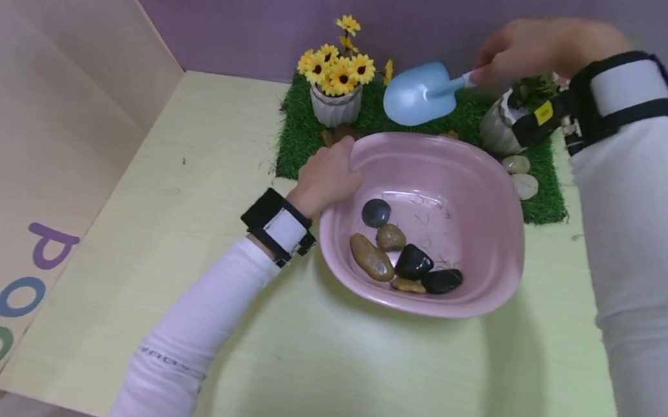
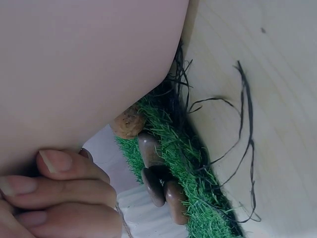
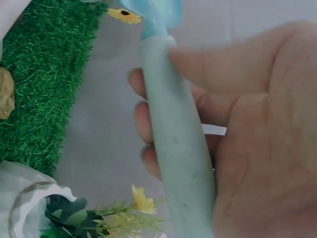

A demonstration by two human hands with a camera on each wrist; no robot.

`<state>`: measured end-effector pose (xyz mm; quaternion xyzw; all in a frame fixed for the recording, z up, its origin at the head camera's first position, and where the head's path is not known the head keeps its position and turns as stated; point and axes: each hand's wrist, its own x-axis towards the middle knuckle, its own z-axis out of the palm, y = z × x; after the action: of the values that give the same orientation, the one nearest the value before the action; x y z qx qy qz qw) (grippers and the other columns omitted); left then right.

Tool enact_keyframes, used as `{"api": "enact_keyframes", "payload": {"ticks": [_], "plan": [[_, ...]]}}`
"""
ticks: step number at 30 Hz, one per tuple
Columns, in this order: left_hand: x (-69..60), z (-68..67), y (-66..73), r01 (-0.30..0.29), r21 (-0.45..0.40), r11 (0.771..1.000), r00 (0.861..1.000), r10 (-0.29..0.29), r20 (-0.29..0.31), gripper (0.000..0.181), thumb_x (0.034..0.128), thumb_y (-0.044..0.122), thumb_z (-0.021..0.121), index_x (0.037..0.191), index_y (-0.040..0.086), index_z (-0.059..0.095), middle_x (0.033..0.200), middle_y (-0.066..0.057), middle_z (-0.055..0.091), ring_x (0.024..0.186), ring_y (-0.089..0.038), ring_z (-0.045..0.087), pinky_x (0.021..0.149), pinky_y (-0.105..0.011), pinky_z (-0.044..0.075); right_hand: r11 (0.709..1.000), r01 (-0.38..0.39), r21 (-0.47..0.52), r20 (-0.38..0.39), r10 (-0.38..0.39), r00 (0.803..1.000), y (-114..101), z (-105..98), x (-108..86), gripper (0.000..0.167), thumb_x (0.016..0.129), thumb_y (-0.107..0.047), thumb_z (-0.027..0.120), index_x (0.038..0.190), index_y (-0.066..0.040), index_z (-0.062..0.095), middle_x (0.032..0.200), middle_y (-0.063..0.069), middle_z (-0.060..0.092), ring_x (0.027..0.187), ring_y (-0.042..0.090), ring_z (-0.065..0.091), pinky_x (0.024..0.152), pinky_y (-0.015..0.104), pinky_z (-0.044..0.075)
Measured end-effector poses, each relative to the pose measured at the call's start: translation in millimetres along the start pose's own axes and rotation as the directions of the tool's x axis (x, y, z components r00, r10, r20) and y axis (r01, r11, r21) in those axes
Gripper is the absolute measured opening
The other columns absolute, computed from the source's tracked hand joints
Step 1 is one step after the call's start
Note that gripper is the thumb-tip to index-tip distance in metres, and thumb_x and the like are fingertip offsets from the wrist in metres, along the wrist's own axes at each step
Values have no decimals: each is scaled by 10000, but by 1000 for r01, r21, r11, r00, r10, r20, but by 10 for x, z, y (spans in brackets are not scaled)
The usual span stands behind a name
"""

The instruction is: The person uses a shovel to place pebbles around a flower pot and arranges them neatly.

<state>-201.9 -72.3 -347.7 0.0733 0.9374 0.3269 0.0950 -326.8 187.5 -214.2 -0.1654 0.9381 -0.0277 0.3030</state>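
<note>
A blue toy shovel (image 1: 414, 94) with a pale handle (image 3: 176, 134) is held by my right hand (image 1: 539, 51), its fingers wrapped round the handle. The scoop hangs above the grass mat, beyond the far rim of a pink basin (image 1: 475, 179). My left hand (image 1: 327, 176) grips the basin's left rim; in the left wrist view its curled fingers (image 2: 74, 188) lie against the basin's outer wall (image 2: 89, 64). Inside the basin lie a grey stone (image 1: 376, 213), a long brown stone (image 1: 371, 257), a black stone (image 1: 413, 262) and several others. The basin's near side rests low over the table.
A green grass mat (image 1: 299, 122) lies behind the basin. On it stand a pot of yellow flowers (image 1: 335, 102), a second white pot (image 1: 498, 126) with a plant, and pale stones (image 1: 524, 186). A purple wall (image 1: 236, 27) rises behind the table (image 1: 154, 202).
</note>
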Motion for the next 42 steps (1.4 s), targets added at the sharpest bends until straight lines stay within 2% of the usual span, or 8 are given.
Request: {"api": "enact_keyframes", "payload": {"ticks": [4, 9, 12, 15, 18, 25, 33, 42], "plan": [[-6, 5, -10, -10, -3, 1000, 1000, 10, -3, 282, 905, 163, 518, 1177, 90, 509, 935, -119, 623, 749, -241, 667, 560, -336, 524, 997, 35, -64, 36, -33, 999, 46, -36, -17, 749, 985, -611, 365, 1483, -52, 376, 1500, 294, 363, 1328, 542, 341, 999, 774, 324], [-7, 9, -9, -3, 1, 1000, 1000, 3, -6, 300, 895, 147, 523, 1188, 86, 506, 950, -127, 626, 759, -249, 669, 558, -339, 519, 988, 68, -137, 30, -64, 997, -5, -41, -70, 678, 971, -606, 422, 1375, -69, 510, 1413, 251, 476, 1264, 460, 426, 1025, 717, 344], [-6, 9, -5, -4, 0, 1000, 1000, 4, -10, 306, 889, 143, 531, 1189, 85, 506, 957, -131, 630, 751, -247, 674, 551, -336, 533, 965, 70, -252, -20, -78, 997, -84, 0, -126, 607, 961, -581, 475, 1265, -71, 602, 1304, 226, 566, 1154, 413, 498, 1026, 710, 262], [-2, 9, -3, -7, 0, 1000, 1000, 7, -14, 305, 891, 154, 533, 1186, 85, 509, 962, -133, 635, 740, -244, 678, 550, -335, 543, 923, 54, -380, -70, -86, 994, -194, 80, -185, 526, 945, -554, 530, 1143, -87, 672, 1159, 177, 650, 1024, 372, 531, 960, 691, 185], [-2, 9, -4, -2, 4, 1000, 1000, 2, -9, 300, 895, 164, 529, 1184, 86, 509, 962, -134, 635, 728, -240, 675, 545, -333, 543, 896, 54, -440, -49, -84, 995, -323, 170, -223, 469, 929, -540, 569, 1095, -123, 704, 1076, 109, 693, 957, 318, 548, 907, 621, 200], [7, 25, -4, 1, 6, 1000, 1000, -1, -7, 280, 895, 153, 530, 1167, 89, 508, 950, -133, 636, 722, -237, 677, 544, -331, 543, 873, 120, -473, 35, -118, 992, -507, 359, -190, 319, 928, -427, 608, 1080, -169, 719, 1083, 80, 714, 975, 319, 567, 878, 572, 211], [3, 30, 1, -4, 8, 1000, 1000, 4, -1, 285, 900, 159, 528, 1176, 86, 509, 952, -124, 636, 738, -238, 673, 558, -332, 545, 877, 196, -439, 56, -191, 980, -494, 606, -178, 339, 942, -342, 625, 1208, -145, 700, 1166, 93, 715, 983, 296, 597, 870, 531, 219], [17, 28, 1, -2, 21, 1000, 1000, 2, -5, 307, 901, 154, 532, 1199, 84, 511, 970, -127, 643, 749, -238, 677, 562, -328, 552, 874, 197, -445, 10, -215, 977, -581, 812, -160, 215, 891, -311, 666, 989, -129, 726, 976, 67, 719, 916, 282, 582, 875, 528, 269]]}}
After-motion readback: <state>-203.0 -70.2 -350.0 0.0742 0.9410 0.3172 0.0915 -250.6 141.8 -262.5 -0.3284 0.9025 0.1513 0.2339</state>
